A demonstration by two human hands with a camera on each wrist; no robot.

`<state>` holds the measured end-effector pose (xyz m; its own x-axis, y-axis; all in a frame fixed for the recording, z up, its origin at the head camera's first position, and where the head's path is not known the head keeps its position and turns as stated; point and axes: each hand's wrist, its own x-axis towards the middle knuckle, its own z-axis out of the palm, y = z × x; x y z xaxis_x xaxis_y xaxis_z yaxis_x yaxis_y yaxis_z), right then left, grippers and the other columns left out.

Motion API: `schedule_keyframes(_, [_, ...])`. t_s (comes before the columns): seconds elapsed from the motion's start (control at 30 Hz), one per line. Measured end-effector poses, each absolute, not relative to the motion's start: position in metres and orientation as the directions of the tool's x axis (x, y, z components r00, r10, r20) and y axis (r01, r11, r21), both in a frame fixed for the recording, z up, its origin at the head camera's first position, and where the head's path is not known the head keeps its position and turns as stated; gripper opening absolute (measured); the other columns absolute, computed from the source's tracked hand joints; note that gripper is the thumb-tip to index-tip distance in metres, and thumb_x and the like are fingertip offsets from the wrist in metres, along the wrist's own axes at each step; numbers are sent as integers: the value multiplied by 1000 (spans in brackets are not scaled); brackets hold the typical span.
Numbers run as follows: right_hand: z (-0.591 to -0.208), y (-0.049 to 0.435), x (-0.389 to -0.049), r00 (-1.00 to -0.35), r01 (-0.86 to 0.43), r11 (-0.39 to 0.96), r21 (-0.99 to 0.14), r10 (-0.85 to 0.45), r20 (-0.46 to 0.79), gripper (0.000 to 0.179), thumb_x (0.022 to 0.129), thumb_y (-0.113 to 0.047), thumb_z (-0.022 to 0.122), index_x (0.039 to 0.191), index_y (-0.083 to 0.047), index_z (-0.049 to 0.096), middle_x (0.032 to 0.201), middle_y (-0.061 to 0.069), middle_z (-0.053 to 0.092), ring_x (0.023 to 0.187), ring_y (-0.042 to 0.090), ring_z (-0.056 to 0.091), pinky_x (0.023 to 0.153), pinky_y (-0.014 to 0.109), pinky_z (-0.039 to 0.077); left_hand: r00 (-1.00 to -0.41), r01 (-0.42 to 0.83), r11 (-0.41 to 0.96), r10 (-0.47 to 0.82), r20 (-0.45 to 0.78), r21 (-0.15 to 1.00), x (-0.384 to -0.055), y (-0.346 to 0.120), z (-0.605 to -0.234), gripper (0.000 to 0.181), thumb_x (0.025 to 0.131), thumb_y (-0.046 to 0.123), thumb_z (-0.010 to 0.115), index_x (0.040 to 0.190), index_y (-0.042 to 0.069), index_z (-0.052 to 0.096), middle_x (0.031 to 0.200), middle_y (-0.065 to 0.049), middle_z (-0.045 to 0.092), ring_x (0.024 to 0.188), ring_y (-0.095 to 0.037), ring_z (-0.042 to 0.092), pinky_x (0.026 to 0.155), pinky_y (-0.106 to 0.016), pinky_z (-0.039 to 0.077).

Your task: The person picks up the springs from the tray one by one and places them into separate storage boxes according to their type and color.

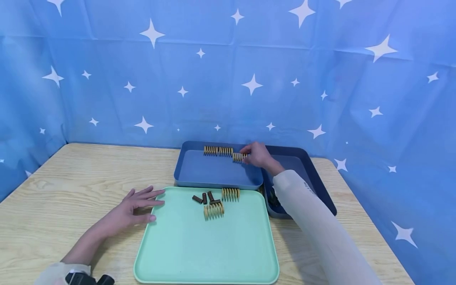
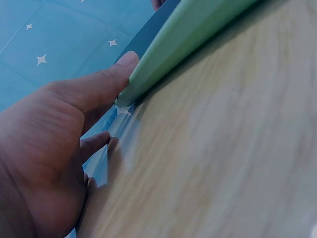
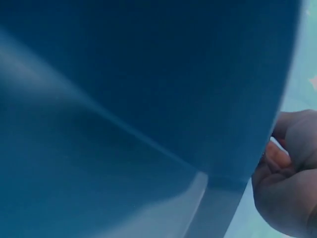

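Observation:
In the head view my right hand (image 1: 258, 154) reaches over the blue tray (image 1: 213, 174), thumb and fingers pinching the end of a large yellow coil spring (image 1: 238, 157). Two more yellow springs, one of them here (image 1: 211, 150), lie end to end along that tray's back. My left hand (image 1: 133, 208) is spread at the left rim of the mint green tray (image 1: 206, 249), thumb and fingertips at its edge. On the green tray are two yellow springs, the nearer one (image 1: 214, 211) beside several small dark springs (image 1: 204, 198). The right wrist view hides the held spring behind the blue tray's wall.
A darker navy tray (image 1: 322, 194) stands at the right under my right forearm, with a dark object (image 1: 273, 198) in its near left corner. All trays rest on a wooden table (image 1: 89, 178). Behind it hangs a blue curtain (image 1: 213, 107) with white stars.

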<state>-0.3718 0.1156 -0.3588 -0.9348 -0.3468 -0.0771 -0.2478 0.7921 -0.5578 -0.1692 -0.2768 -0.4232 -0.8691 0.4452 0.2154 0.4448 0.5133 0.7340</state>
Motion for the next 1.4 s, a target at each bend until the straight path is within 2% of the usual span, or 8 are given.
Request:
schedule_keyframes(0.27, [-361,115,-372,-935,-273,821,-502,-350,-64,30,92,-4,62,121,-7,66,120,12,63,104,25,61,80,38,54,-869,442,528,452,200,725,-170,-276,-421,43,85,28,72,126,16,65,146,-6,44,139,-45,18,105,-68,-9])
schedule_keyframes(0.53, [-360,115,-371,-939,-283,825,-490,-343,-36,29,92,-3,60,120,-6,66,119,13,63,109,26,58,81,38,53,-874,431,530,446,192,730,-170,-276,-420,42,85,28,72,125,16,65,145,-7,44,140,-44,17,105,-67,-8])
schedule_keyframes(0.63, [-358,115,-370,-939,-286,823,-491,-343,-28,29,92,-2,58,120,-5,66,118,13,63,102,25,59,73,34,52,-875,430,527,444,193,733,-170,-276,-421,42,85,28,73,125,17,65,145,-6,44,140,-44,18,105,-67,-9])
schedule_keyframes(0.77, [-357,115,-370,-936,-294,817,-496,-351,-23,32,92,0,53,121,-5,66,119,13,62,82,22,57,58,30,43,-875,429,526,442,195,734,-169,-275,-420,42,85,28,73,125,17,66,145,-6,45,140,-44,18,105,-67,-9])
schedule_keyframes(0.9, [-356,116,-370,-933,-298,811,-503,-359,-26,32,93,-1,53,122,-6,65,119,14,61,67,19,55,52,28,40,-877,426,526,439,193,736,-168,-275,-420,42,85,28,73,125,17,65,145,-6,45,140,-44,17,105,-67,-9])
schedule_keyframes(1.17, [-354,116,-368,-929,-296,807,-511,-368,-45,30,95,-5,55,124,-7,64,116,12,62,65,19,60,52,29,42,-876,430,524,438,200,735,-167,-276,-421,43,85,28,73,125,17,65,145,-5,45,140,-44,18,105,-67,-8])
schedule_keyframes(1.27, [-351,117,-367,-927,-296,805,-514,-372,-48,30,95,-6,57,124,-7,64,106,13,66,59,19,56,50,29,40,-875,432,522,439,203,736,-167,-277,-422,43,85,28,73,125,17,65,145,-6,45,140,-44,18,105,-67,-9])
schedule_keyframes(1.4, [-346,118,-363,-926,-291,795,-532,-373,-50,31,95,-7,56,125,-7,63,88,13,68,45,15,43,47,29,35,-872,439,522,443,207,732,-168,-277,-422,43,85,28,73,126,17,65,145,-6,45,139,-44,18,105,-67,-8])
